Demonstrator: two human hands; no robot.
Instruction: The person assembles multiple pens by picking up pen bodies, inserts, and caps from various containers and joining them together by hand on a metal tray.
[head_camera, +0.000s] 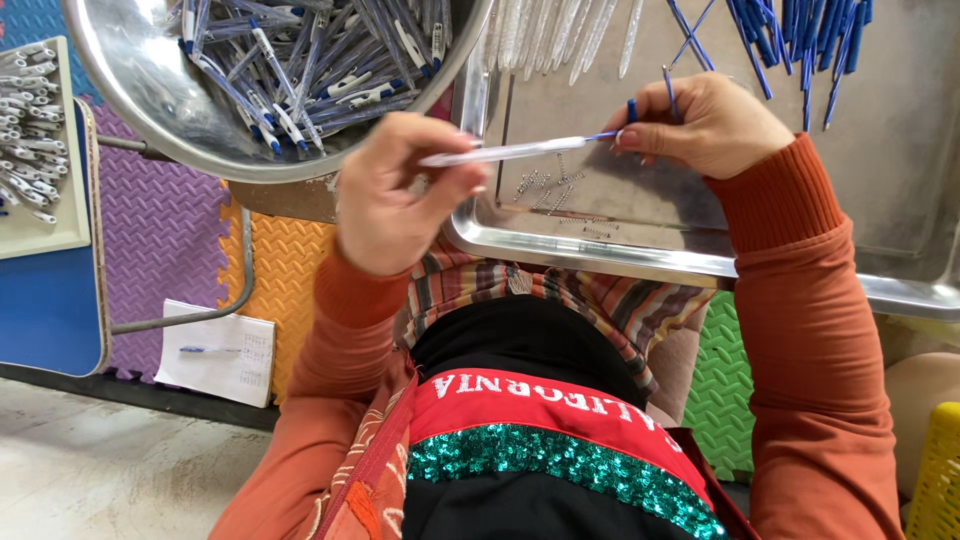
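My left hand (395, 195) grips a clear pen barrel (500, 152) held level above the near edge of a steel tray (600, 255). My right hand (705, 125) pinches a blue ink refill (610, 133) at the barrel's right end, with the refill's tip at the barrel's mouth. Two more blue refills (668, 92) stick up between the fingers of that hand. A small heap of tiny metal springs (550, 185) lies on the tray just below the barrel.
A round steel bowl (150, 100) of finished blue-and-white pens sits at upper left. Clear barrels (560, 30) and loose blue refills (810, 45) lie at the tray's far side. A white tray of pen parts (30, 130), a paper sheet with a pen (215, 350) and coloured foam mats lie left.
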